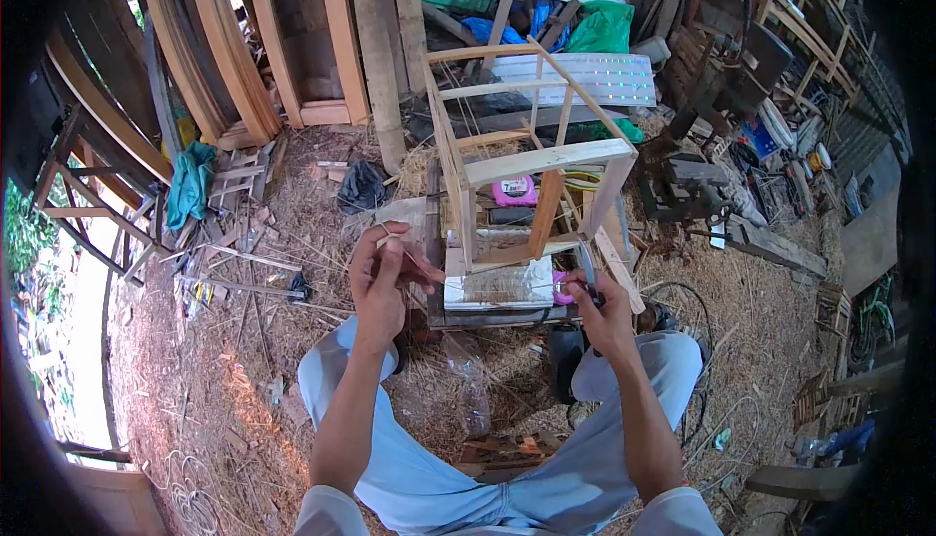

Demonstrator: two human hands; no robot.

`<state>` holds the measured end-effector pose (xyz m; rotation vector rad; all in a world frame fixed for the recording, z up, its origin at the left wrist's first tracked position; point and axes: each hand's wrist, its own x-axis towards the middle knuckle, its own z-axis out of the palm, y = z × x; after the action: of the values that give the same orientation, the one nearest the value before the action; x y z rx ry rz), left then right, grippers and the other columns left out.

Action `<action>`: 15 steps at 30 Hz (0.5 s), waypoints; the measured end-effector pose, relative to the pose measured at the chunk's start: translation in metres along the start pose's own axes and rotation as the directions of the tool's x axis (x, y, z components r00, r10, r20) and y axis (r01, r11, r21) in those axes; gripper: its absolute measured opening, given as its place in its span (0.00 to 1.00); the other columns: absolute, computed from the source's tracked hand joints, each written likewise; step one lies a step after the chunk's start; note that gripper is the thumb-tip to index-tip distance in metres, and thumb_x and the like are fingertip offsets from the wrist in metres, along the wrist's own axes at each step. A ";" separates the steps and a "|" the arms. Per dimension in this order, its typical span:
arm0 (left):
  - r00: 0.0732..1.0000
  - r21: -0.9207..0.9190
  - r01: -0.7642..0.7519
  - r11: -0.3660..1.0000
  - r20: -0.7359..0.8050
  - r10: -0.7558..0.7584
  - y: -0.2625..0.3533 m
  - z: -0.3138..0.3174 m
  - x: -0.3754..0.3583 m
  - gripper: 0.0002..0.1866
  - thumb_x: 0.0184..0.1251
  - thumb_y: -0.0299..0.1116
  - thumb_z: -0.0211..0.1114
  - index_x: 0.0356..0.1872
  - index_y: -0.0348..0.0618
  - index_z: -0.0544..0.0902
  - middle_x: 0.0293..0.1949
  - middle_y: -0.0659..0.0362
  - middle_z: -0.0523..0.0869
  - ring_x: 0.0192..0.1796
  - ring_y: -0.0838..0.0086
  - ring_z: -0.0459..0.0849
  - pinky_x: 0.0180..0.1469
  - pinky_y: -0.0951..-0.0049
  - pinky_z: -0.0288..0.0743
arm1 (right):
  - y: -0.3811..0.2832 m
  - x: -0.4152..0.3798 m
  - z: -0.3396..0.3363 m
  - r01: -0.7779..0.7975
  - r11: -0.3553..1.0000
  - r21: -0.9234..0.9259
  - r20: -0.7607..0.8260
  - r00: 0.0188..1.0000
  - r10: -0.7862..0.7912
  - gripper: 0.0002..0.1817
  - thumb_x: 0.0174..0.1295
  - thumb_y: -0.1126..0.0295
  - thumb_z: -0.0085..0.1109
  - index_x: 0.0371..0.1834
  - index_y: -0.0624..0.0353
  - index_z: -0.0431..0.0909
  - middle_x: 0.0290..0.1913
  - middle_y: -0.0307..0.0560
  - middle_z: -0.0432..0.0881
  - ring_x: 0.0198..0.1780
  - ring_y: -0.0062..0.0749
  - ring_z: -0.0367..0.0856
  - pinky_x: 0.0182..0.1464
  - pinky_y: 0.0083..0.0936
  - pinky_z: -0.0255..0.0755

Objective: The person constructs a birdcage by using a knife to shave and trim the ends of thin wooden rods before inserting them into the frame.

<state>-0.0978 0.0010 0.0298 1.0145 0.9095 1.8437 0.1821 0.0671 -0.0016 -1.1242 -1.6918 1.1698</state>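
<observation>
A light wooden frame (546, 160) stands upright on a low bench between my hands. My left hand (380, 277) is raised left of the frame, its fingers curled round a thin pale strand (414, 261). On the right, my right hand (604, 312) is closed on a dark-handled tool with a curved blade (588, 268), near the frame's lower right corner. Below the frame lies a white block (497, 287) with a brownish top. A pink tape roll (514, 191) sits behind it, and another pink item (563, 287) is partly hidden by my right hand.
Curved wooden door frames (219, 48) lean at the back left. A dark machine (692, 185) stands at the right. Wood shavings and scraps cover the ground. A clear plastic bottle (470, 385) lies between my legs, and a black bag (362, 188) is left of the bench.
</observation>
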 end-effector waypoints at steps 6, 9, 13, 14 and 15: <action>0.987 -0.281 0.105 0.954 -0.088 -0.135 -0.007 0.001 0.005 0.09 0.72 0.34 0.50 0.46 0.41 0.72 0.35 0.55 0.81 0.40 0.64 0.85 0.33 0.75 0.83 | -0.014 0.002 -0.003 -0.292 0.760 0.580 0.114 0.953 0.279 0.11 0.66 0.63 0.54 0.44 0.58 0.73 0.36 0.39 0.79 0.19 0.11 0.61 0.20 0.11 0.56; 0.977 -0.344 0.156 0.926 -0.085 -0.196 -0.017 0.009 0.002 0.08 0.71 0.33 0.51 0.44 0.41 0.73 0.37 0.54 0.82 0.43 0.63 0.85 0.41 0.75 0.84 | -0.012 0.008 0.006 -0.225 0.587 0.777 0.061 0.956 0.286 0.13 0.65 0.62 0.55 0.48 0.55 0.68 0.39 0.40 0.79 0.18 0.10 0.57 0.17 0.10 0.51; 0.982 -0.291 0.182 0.939 -0.003 -0.191 -0.029 0.026 -0.003 0.07 0.72 0.33 0.52 0.45 0.43 0.72 0.38 0.56 0.81 0.44 0.68 0.84 0.41 0.77 0.81 | -0.014 0.019 0.016 -0.224 0.461 0.859 0.082 0.948 0.308 0.13 0.65 0.66 0.55 0.50 0.55 0.70 0.38 0.37 0.78 0.19 0.11 0.57 0.17 0.10 0.50; 0.988 -0.248 0.139 0.959 -0.037 -0.152 -0.031 0.030 -0.004 0.07 0.72 0.32 0.52 0.45 0.43 0.72 0.39 0.55 0.81 0.43 0.67 0.84 0.41 0.77 0.81 | -0.016 0.022 0.016 -0.232 0.452 0.861 0.108 0.953 0.284 0.12 0.64 0.68 0.54 0.49 0.56 0.71 0.38 0.36 0.78 0.18 0.11 0.57 0.17 0.10 0.50; 0.991 -0.202 0.091 0.975 -0.073 -0.108 -0.033 0.032 -0.003 0.07 0.72 0.32 0.52 0.45 0.42 0.72 0.39 0.54 0.81 0.43 0.67 0.84 0.41 0.76 0.80 | -0.017 0.024 0.016 -0.243 0.444 0.863 0.138 0.957 0.255 0.11 0.64 0.70 0.54 0.49 0.57 0.72 0.38 0.35 0.78 0.18 0.11 0.57 0.18 0.10 0.50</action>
<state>-0.0582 0.0175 0.0138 0.7606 0.7919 1.8618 0.1559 0.0819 0.0127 -0.6776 -0.6434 1.8992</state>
